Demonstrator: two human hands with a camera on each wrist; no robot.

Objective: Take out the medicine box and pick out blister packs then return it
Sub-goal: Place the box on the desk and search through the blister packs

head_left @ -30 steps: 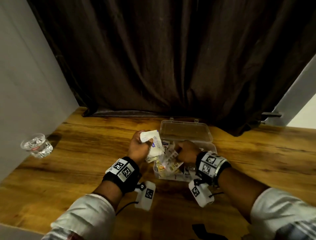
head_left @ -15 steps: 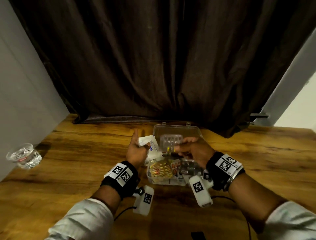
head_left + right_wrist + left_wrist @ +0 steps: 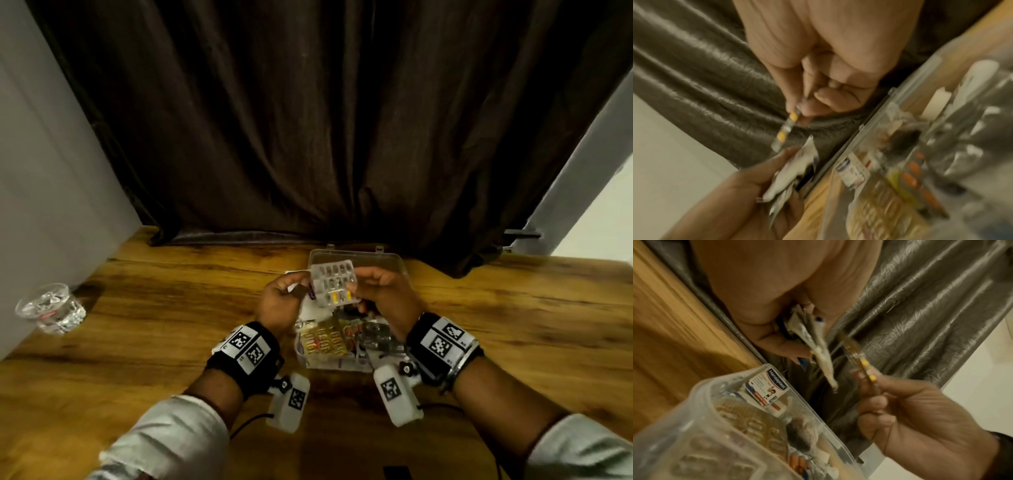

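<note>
Clear plastic with a few yellow capsules left in it: that is the blister pack your right hand pinches by one edge, thumb and fingers curled on it, and it is lifted just above the open medicine box. Your left hand is closed round a bunch of white sachets and strips, held just beside the pack, their free ends close to touching it. Your risk, as I judge it, starts in that thin edge pinch: the pack is stiff and slick, so a bump from the left-hand bundle could twist it loose and drop it back among the other packs. Your left hand is crowded too; adding another piece could let a sachet slide out. Below and between both hands the box rests on the wooden tabletop, lid thrown back away from you, with more blisters and a plaster packet inside. Well off to your left hand's outer side stands a glass of water; a wide sweep that way could tip it.
</note>
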